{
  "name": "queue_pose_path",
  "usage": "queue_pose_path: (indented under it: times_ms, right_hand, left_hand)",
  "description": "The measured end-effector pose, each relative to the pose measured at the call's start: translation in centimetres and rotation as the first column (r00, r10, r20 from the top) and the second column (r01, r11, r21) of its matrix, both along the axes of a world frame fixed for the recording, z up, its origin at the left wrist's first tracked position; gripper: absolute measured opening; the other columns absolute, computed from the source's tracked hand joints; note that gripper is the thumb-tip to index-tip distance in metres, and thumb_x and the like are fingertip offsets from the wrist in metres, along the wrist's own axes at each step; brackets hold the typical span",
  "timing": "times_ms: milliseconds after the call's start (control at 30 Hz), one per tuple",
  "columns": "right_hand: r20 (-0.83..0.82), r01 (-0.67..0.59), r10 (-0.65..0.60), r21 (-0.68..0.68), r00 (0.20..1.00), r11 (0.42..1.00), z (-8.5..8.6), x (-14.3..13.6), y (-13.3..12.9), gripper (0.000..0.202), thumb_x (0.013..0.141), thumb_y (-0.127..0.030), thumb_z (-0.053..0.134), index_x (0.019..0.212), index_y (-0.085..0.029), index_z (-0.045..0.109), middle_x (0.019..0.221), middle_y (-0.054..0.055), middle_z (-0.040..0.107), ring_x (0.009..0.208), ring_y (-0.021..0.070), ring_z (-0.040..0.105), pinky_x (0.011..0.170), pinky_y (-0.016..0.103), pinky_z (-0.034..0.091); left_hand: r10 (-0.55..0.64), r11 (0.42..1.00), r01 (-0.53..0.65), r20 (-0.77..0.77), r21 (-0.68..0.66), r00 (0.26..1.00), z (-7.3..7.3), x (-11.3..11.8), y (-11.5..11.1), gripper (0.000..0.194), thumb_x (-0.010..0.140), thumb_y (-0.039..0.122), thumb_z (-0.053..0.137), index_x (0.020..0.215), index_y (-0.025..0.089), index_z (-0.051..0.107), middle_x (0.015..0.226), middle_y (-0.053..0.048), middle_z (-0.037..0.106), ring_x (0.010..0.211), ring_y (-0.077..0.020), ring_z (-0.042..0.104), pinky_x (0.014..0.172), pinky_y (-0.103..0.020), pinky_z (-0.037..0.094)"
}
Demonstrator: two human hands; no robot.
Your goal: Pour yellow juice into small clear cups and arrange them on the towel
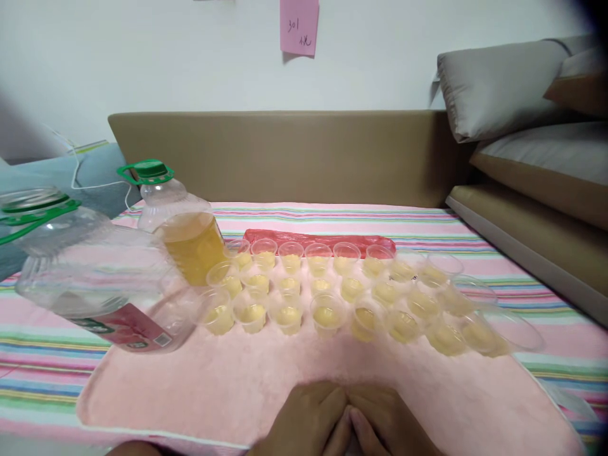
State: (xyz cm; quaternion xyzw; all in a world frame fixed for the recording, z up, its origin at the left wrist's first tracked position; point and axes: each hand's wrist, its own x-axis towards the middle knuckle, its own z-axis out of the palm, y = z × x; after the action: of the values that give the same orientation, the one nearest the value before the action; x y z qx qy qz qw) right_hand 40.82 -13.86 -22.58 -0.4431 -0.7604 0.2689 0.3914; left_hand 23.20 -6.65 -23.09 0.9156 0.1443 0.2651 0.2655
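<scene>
My left hand [311, 411] and my right hand [380, 411] rest against each other at the bottom middle, on the near part of a pink mat [213, 386]. Both have their fingers folded in, and nothing shows between them. Beyond them, apart from my hands, several clear plastic cups [327, 315] stand in three rows, each with some pale yellow liquid. To the left is a large clear jug [123, 316] with a green handle and a pink label, which looks empty. Behind it a second jug [192, 244] with a green cap holds amber liquid.
A long red wrapped package [318, 244] lies behind the cups. Striped cloth [266, 215] spreads under the mat. A brown headboard [285, 158] closes the back. Grey and brown cushions [503, 88] are stacked at right. A pink note [299, 28] hangs on the wall.
</scene>
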Motion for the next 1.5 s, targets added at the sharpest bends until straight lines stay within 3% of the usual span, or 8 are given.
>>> queue_pose_path:
  times_ms: [833, 967, 1067, 1133, 1233, 1300, 1367, 1500]
  right_hand:
    - [-0.052, -0.029, 0.029, -0.006, 0.998, 1.0, 1.1, -0.2, 0.0, 0.047, 0.116, -0.044, 0.027, 0.086, -0.021, 0.056, 0.077, 0.003, 0.066, 0.068, 0.0152, 0.062, 0.064, 0.027, 0.043]
    - [-0.14, -0.016, 0.01, -0.043, 0.99, 0.999, 3.5, 0.3, -0.3, 0.055, 0.117, -0.055, 0.03, 0.081, -0.022, 0.055, 0.073, 0.002, 0.06, 0.066, 0.0151, 0.056, 0.064, 0.028, 0.043]
    - [-0.284, -0.007, 0.01, 0.011, 0.959, 1.0, 7.1, 0.7, 0.2, 0.064, 0.117, -0.06, 0.022, 0.074, -0.02, 0.048, 0.066, -0.001, 0.05, 0.059, 0.0126, 0.046, 0.062, 0.029, 0.037]
    - [-0.334, 0.08, -0.086, -0.033, 0.939, 0.996, 9.8, 1.1, 0.7, 0.068, 0.115, -0.067, 0.021, 0.073, -0.02, 0.048, 0.066, 0.0, 0.047, 0.059, 0.0137, 0.043, 0.059, 0.031, 0.034]
    - [-0.397, 0.158, -0.152, -0.018, 0.905, 0.987, 12.6, 2.1, 1.0, 0.073, 0.111, -0.075, 0.018, 0.07, -0.021, 0.047, 0.065, 0.001, 0.044, 0.06, 0.0162, 0.04, 0.057, 0.033, 0.032]
    - [-0.449, 0.179, -0.159, 0.004, 0.88, 0.984, 13.1, 2.9, 0.9, 0.075, 0.11, -0.076, 0.014, 0.07, -0.022, 0.047, 0.064, 0.002, 0.042, 0.061, 0.0176, 0.041, 0.058, 0.034, 0.036]
    - [-0.5, 0.201, -0.167, 0.014, 0.85, 0.98, 12.9, 3.7, 0.9, 0.074, 0.11, -0.074, 0.013, 0.07, -0.023, 0.048, 0.063, 0.002, 0.04, 0.06, 0.0183, 0.041, 0.058, 0.034, 0.039]
    - [-0.611, 0.222, -0.2, -0.041, 0.766, 0.974, 10.9, 3.4, 1.4, 0.076, 0.109, -0.077, 0.015, 0.065, -0.021, 0.042, 0.059, 0.001, 0.033, 0.056, 0.0171, 0.036, 0.053, 0.033, 0.035]
  left_hand:
    - [0.021, 0.999, -0.022, 0.06, 0.024, 0.998, 0.0, 0.0, 0.1, 0.051, 0.114, 0.047, 0.023, 0.078, 0.021, 0.049, 0.069, -0.001, 0.068, 0.056, -0.014, 0.057, 0.053, -0.029, 0.039]
    - [-0.017, 0.997, 0.03, 0.169, -0.07, 0.986, 3.4, -0.4, 0.5, 0.046, 0.113, 0.042, 0.036, 0.074, 0.021, 0.046, 0.064, 0.001, 0.059, 0.056, -0.0117, 0.052, 0.054, -0.028, 0.037]
    - [0.124, 0.954, -0.028, 0.308, -0.297, 0.943, 8.0, -0.7, 1.5, 0.059, 0.115, 0.046, 0.033, 0.067, 0.02, 0.053, 0.061, 0.001, 0.054, 0.058, -0.0115, 0.054, 0.058, -0.028, 0.038]
    - [0.202, 0.898, -0.002, 0.408, -0.44, 0.89, 11.1, -0.9, 2.5, 0.061, 0.115, 0.05, 0.033, 0.068, 0.02, 0.056, 0.061, 0.001, 0.055, 0.059, -0.0124, 0.054, 0.06, -0.028, 0.041]
    - [0.278, 0.888, 0.0, 0.536, -0.46, 0.797, 13.8, -1.5, 4.1, 0.058, 0.113, 0.055, 0.041, 0.068, 0.021, 0.054, 0.06, 0.002, 0.05, 0.057, -0.0129, 0.049, 0.058, -0.03, 0.038]
    - [0.331, 0.885, -0.028, 0.588, -0.464, 0.738, 13.5, -2.1, 4.9, 0.062, 0.111, 0.061, 0.043, 0.064, 0.021, 0.049, 0.055, 0.003, 0.043, 0.053, -0.0118, 0.043, 0.054, -0.029, 0.032]
    - [0.367, 0.865, -0.028, 0.593, -0.501, 0.717, 11.8, -2.8, 5.4, 0.066, 0.109, 0.066, 0.043, 0.062, 0.021, 0.044, 0.052, 0.004, 0.037, 0.049, -0.011, 0.037, 0.05, -0.029, 0.027]
    - [0.362, 0.824, -0.013, 0.509, -0.566, 0.781, 8.2, -3.9, 5.0, 0.075, 0.103, 0.079, 0.034, 0.058, 0.021, 0.033, 0.049, 0.006, 0.025, 0.045, -0.0097, 0.025, 0.046, -0.03, 0.017]
